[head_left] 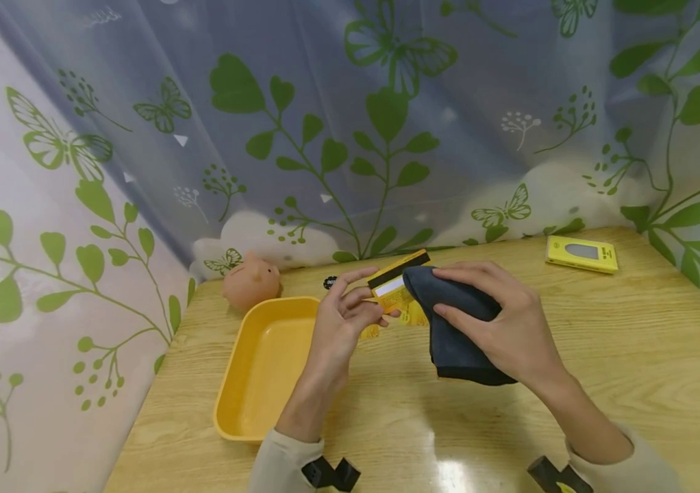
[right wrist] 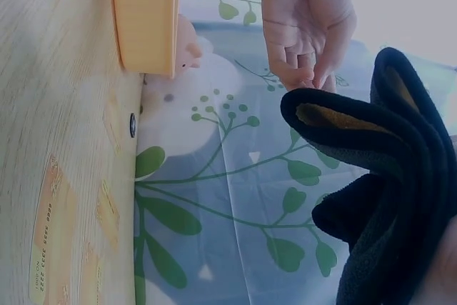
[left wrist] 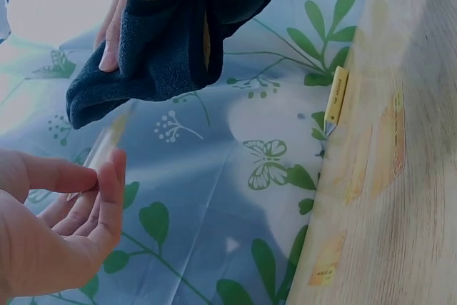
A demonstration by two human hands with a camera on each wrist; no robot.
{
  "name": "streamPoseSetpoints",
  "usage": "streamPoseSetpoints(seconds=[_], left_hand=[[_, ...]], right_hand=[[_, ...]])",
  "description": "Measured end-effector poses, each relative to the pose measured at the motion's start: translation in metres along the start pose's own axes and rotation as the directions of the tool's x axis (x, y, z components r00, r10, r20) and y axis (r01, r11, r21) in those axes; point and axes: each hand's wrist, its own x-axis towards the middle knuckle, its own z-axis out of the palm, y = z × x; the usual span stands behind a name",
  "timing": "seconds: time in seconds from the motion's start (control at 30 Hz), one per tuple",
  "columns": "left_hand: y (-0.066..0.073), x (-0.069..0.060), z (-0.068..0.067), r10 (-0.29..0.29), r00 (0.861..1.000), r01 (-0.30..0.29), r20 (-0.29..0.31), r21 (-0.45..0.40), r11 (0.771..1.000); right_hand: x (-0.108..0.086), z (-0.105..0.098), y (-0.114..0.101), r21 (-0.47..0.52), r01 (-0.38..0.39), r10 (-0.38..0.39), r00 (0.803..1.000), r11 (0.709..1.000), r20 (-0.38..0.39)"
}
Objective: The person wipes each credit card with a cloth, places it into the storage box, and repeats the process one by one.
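My left hand (head_left: 340, 322) pinches a yellow bank-style card (head_left: 396, 281) by its near edge; the card's black stripe and white strip face up. My right hand (head_left: 510, 315) grips a folded dark blue-grey cloth (head_left: 457, 335) with black edging, its thumb and fingers on top. One end of the cloth overlaps the card's right side in the head view; whether they touch, I cannot tell. Yellowish-brown lining shows inside the folds of the cloth (right wrist: 414, 169) in the right wrist view. Below the hands, several more yellow cards (head_left: 413, 315) lie on the table, partly hidden.
A yellow plastic tray (head_left: 227, 383) stands left of my left hand, with a pink piggy bank (head_left: 251, 282) behind it. Near the table's back edge lies a small black disc (head_left: 329, 282). A yellow box (head_left: 581, 254) lies at the back right, before a patterned curtain (head_left: 301, 82).
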Motion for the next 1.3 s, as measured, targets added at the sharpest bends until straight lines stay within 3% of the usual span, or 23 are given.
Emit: streamPoseSetpoints(seconds=[0.23, 0.43, 0.7, 1.1, 1.3], left_hand=[[-0.002, 0.000, 0.001, 0.000, 1.000, 0.000, 0.015, 0.033, 0.999], [-0.005, -0.001, 0.003, -0.001, 0.998, 0.000, 0.068, 0.014, 1.000], [-0.003, -0.002, 0.006, 0.030, 0.992, -0.030, 0.125, -0.002, 1.000], [-0.005, -0.002, 0.006, 0.077, 0.990, -0.082, 0.116, 0.037, 0.996], [-0.006, -0.002, 0.008, 0.071, 0.992, -0.074, 0.106, 0.028, 0.997]], right_hand=[[-0.002, 0.005, 0.000, -0.002, 0.052, -0.052, 0.998, 0.999, 0.024], [-0.006, 0.013, 0.001, 0.004, 0.055, -0.055, 0.997, 0.999, 0.048], [-0.009, 0.019, 0.003, -0.146, 0.116, -0.110, 0.993, 0.982, 0.046], [-0.011, 0.024, 0.000, -0.255, 0.152, -0.156, 0.988, 0.955, 0.006], [-0.011, 0.023, 0.001, -0.301, 0.153, -0.161, 0.987, 0.941, 0.000]])
